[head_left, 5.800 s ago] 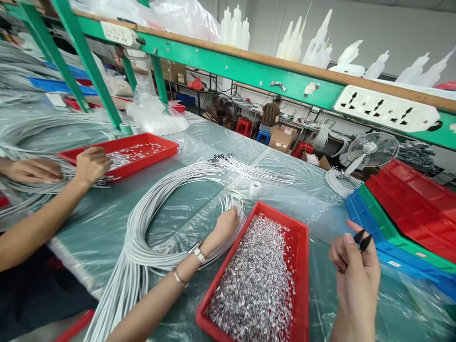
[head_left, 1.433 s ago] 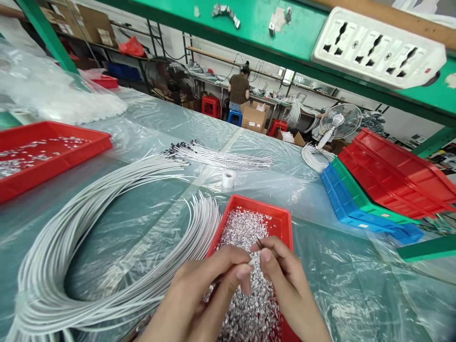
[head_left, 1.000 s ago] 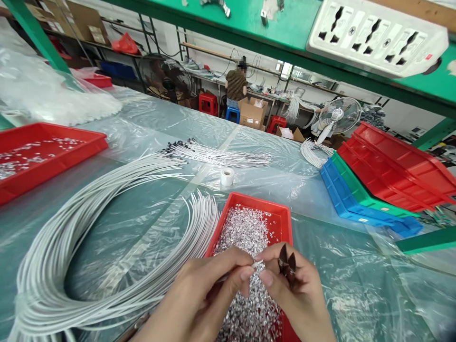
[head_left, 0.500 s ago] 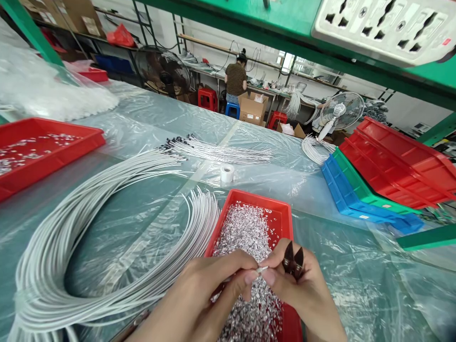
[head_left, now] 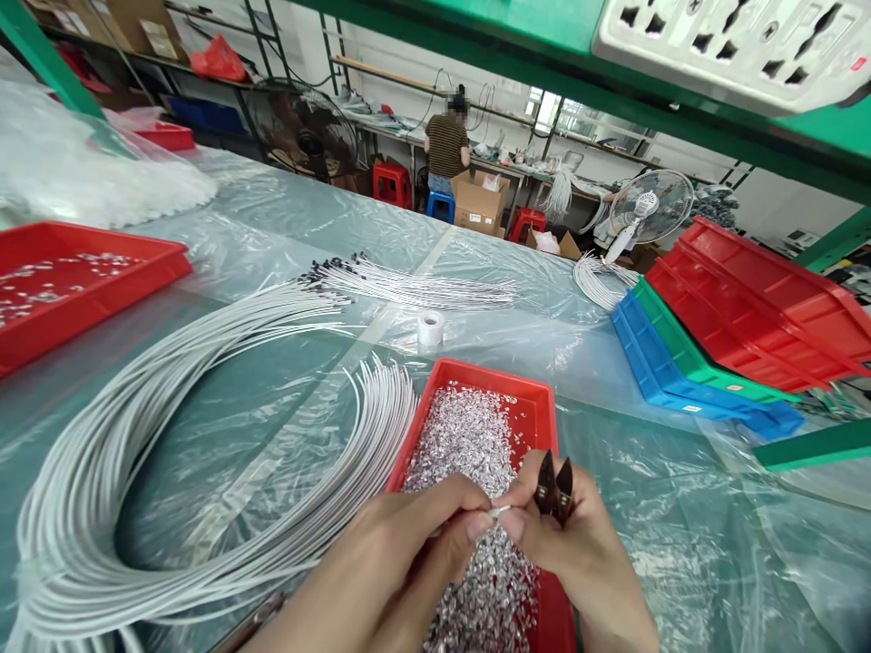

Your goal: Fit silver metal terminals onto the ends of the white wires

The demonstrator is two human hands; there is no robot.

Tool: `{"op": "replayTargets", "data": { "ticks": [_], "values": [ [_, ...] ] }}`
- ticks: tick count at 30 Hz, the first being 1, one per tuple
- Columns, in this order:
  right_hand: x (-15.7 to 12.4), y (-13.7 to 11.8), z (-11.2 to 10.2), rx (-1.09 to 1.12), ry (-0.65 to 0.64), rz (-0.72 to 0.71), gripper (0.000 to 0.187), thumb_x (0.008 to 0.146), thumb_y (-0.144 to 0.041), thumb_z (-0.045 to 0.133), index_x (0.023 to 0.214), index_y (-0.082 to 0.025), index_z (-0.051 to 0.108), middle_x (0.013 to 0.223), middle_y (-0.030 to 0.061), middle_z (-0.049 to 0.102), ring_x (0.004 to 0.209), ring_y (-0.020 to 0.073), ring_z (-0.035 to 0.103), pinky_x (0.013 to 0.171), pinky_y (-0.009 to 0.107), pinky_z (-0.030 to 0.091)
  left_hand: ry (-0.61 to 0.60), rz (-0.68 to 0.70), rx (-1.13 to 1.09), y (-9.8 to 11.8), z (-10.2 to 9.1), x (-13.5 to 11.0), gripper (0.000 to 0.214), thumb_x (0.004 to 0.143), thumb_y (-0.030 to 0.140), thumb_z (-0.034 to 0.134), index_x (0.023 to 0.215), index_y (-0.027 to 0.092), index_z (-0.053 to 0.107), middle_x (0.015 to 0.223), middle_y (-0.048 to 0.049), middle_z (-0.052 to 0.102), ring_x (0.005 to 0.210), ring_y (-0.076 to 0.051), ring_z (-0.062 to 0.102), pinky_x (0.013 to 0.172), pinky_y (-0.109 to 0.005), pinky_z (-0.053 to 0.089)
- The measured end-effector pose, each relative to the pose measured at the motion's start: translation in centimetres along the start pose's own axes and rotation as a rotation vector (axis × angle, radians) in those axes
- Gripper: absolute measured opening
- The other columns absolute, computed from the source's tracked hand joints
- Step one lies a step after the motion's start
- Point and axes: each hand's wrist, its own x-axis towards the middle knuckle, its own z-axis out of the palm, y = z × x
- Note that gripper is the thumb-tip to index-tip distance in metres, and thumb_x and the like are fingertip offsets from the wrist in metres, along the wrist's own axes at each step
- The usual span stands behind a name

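Note:
Over the red tray (head_left: pixel 554 426), my left hand (head_left: pixel 408 544) pinches the end of a thin white cable (head_left: pixel 495 512) between thumb and forefinger. My right hand (head_left: pixel 572 544) is closed too, its thumb and forefinger meeting at the same cable tip. Tucked in the right hand is a pair of wire cutters (head_left: pixel 552 490), dark jaws pointing up and slightly apart; their handles are hidden. Small silvery scraps (head_left: pixel 469 426) heap up in the tray below the fingers. To the left lies a large coiled bundle of white cables (head_left: pixel 74 508), partly behind my left forearm.
Beyond the tray stand a white tape roll (head_left: pixel 430 328) and a cable bunch with dark ends (head_left: pixel 428 288). Another red tray (head_left: pixel 136 272) sits at left. Stacked bins (head_left: pixel 755 308) stand at right, under a green shelf with a power strip (head_left: pixel 735 45). A person (head_left: pixel 447 145) works far back.
The view has shifted slightly. In my right hand, the cutters have turned a little, their jaws looking narrower. Both hands stay pinched at the cable end.

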Motion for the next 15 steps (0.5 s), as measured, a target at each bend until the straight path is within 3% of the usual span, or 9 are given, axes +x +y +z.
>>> {"op": "replayTargets", "data": {
  "ticks": [5,9,15],
  "values": [
    [-0.02,-0.34,0.58,-0.013,0.055,-0.013,0.019,0.062,-0.021,0.077,0.063,-0.020,0.058,0.047,-0.0094,0.032,0.046,0.0075,0.018,0.044,0.024,0.013,0.084,-0.108,0.024,0.35,0.27,-0.15,0.016,0.092,0.035,0.043,0.086,0.022,0.050,0.069,0.0017,0.060,0.060,-0.013,0.055,0.055,-0.021,0.043],
    [-0.07,-0.19,0.70,-0.079,0.111,-0.049,0.015,0.062,-0.019,0.072,0.061,-0.020,0.057,0.048,-0.0077,0.035,0.046,0.0084,0.020,0.045,0.025,0.012,0.093,-0.183,0.012,0.59,0.59,-0.17,0.019,0.094,0.038,0.037,0.088,0.022,0.046,0.056,0.0053,0.049,0.049,-0.012,0.045,0.046,-0.020,0.038],
    [-0.01,-0.28,0.43,-0.064,0.044,-0.010,0.021,0.063,-0.023,0.076,0.062,-0.020,0.055,0.047,-0.0099,0.030,0.045,0.0076,0.015,0.044,0.025,0.012,0.124,-0.224,-0.037,1.02,0.83,-0.16,0.029,0.093,0.046,0.034,0.080,0.022,0.045,0.057,0.0046,0.049,0.051,-0.012,0.050,0.052,-0.022,0.039]
  ]
}}
